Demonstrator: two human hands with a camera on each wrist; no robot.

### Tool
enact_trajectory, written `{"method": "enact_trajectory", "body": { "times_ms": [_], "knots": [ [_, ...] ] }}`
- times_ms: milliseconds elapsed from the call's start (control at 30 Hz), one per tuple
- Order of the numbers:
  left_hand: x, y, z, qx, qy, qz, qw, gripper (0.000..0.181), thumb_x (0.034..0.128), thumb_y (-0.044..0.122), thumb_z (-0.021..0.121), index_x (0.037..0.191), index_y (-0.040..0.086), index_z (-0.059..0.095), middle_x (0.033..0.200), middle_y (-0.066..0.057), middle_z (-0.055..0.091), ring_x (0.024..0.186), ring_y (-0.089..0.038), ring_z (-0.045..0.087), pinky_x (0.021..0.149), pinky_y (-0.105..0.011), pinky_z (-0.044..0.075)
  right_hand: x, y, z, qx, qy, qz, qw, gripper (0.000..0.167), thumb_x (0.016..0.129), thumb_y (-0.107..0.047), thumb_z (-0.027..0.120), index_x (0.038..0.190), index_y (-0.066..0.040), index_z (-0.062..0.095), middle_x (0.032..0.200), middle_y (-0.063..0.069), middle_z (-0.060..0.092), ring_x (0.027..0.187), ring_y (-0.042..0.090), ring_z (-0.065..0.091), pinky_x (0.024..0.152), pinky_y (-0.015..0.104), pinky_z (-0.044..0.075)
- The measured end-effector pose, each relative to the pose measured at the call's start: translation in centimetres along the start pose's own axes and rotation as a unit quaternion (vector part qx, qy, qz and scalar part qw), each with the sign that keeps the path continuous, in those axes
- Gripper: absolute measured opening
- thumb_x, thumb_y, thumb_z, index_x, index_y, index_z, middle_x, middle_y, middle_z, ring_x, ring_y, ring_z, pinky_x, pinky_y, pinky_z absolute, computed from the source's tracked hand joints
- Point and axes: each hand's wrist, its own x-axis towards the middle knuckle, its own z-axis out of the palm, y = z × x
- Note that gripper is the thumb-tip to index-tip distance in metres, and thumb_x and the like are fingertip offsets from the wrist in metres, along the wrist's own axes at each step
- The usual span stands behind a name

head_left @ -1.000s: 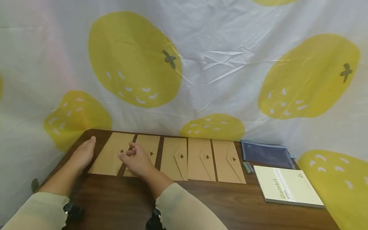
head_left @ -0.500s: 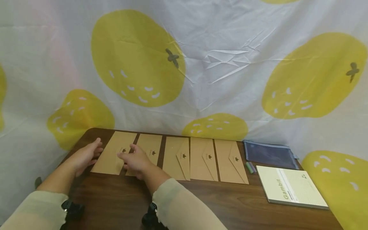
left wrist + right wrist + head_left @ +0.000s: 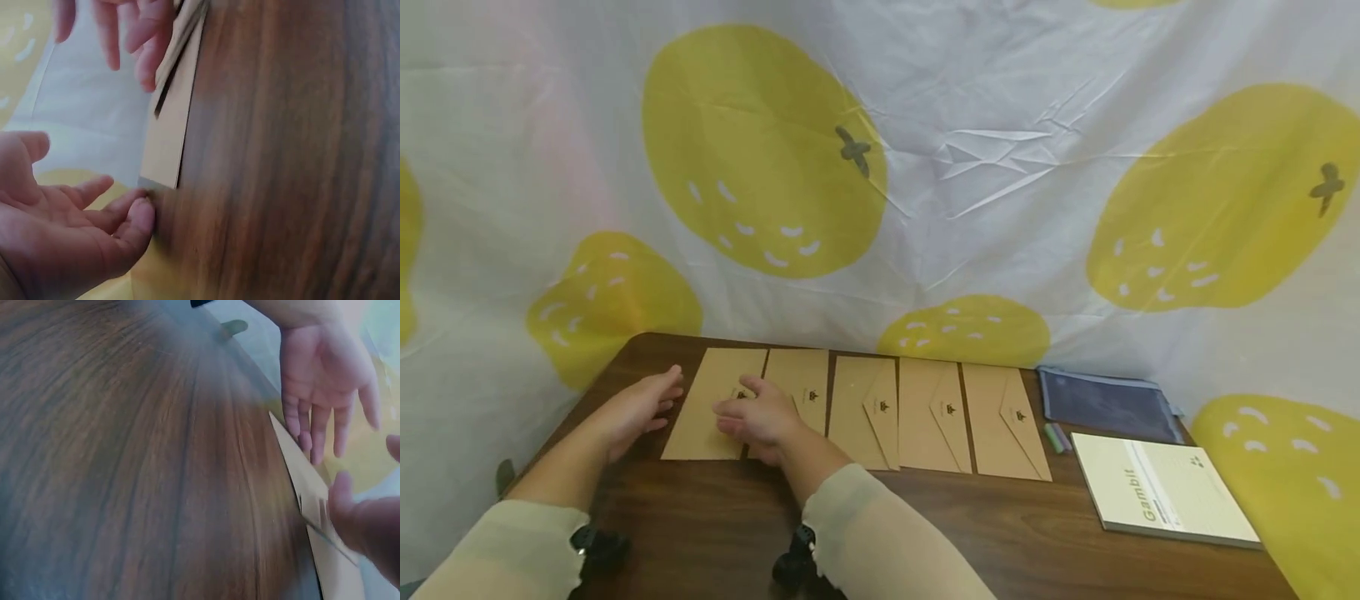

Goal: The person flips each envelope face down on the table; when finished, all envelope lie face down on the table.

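Note:
Several brown paper envelopes lie in a row on the table in the head view. My left hand is at the outer edge of the leftmost envelope, fingers spread and slightly bent. The left wrist view shows those fingertips low at the table beside the envelope's end. My right hand hovers or rests over the gap between this envelope and the second envelope, fingers relaxed; contact is unclear. Neither hand grips anything. The third envelope, fourth envelope and rightmost envelope show pointed flaps with crown prints.
Right of the row lie a dark blue zip pouch, small green and purple sticks and a pale "Gambit" notebook. A fruit-patterned curtain hangs behind the brown wooden table.
The leftmost envelope has slid right, closer to the second one. The second has shifted slightly toward the third. My left hand has moved right along with the leftmost envelope.

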Motion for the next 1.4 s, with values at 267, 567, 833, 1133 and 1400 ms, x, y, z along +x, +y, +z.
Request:
{"method": "enact_trajectory", "body": {
  "times_ms": [267,567,833,1133,1400],
  "knots": [
    [0.0,0.5,0.8,0.052,0.02,-0.009,0.9984,0.094,0.1118,0.065,0.022,0.167,-0.01,0.011,0.172,-0.038,0.016,0.156,-0.062,0.021,0.128,-0.07,0.027,-0.4,-0.5,-0.9,-0.088,0.046,-0.019,0.9949,0.081,0.094,-0.02,0.08,0.164,-0.009,0.04,0.162,0.026,0.049,0.129,0.043,0.068,0.118,0.054,0.051],
    [-0.1,0.1,0.8,0.054,0.025,-0.007,0.9982,0.094,0.1123,0.064,0.021,0.166,-0.012,0.009,0.169,-0.042,0.019,0.156,-0.061,0.023,0.127,-0.069,0.032,-0.2,-1.0,-2.3,-0.102,0.012,0.001,0.9947,0.082,0.098,-0.022,0.076,0.166,-0.002,0.033,0.162,0.029,0.047,0.136,0.046,0.063,0.118,0.05,0.052],
    [-0.3,0.2,1.0,0.013,-0.006,-0.003,0.9999,0.095,0.1128,0.063,0.023,0.165,-0.014,0.003,0.171,-0.041,0.013,0.159,-0.058,0.023,0.129,-0.064,0.032,0.2,-1.4,-2.5,-0.1,-0.005,0.015,0.9949,0.081,0.098,-0.017,0.075,0.164,0.005,0.033,0.15,0.02,0.057,0.096,0.017,0.07,0.1,0.034,0.062],
    [-0.5,0.5,1.1,0.028,-0.004,-0.008,0.9996,0.095,0.1123,0.064,0.028,0.166,-0.012,0.008,0.172,-0.039,0.014,0.158,-0.058,0.024,0.129,-0.064,0.032,0.4,-1.2,-2.8,-0.107,-0.016,0.011,0.994,0.071,0.1,-0.01,0.07,0.162,0.004,0.038,0.166,0.023,0.045,0.12,0.03,0.071,0.109,0.04,0.058],
    [0.0,1.1,1.7,0.106,0.022,-0.011,0.9941,0.094,0.1097,0.064,0.042,0.165,-0.009,0.022,0.17,-0.036,0.027,0.153,-0.055,0.036,0.121,-0.068,0.039,0.7,-1.0,-2.5,-0.071,-0.042,-0.021,0.9964,0.066,0.1,0.0,0.066,0.161,0.004,0.041,0.147,0.02,0.06,0.122,0.025,0.067,0.111,0.041,0.057]
  ]
}}
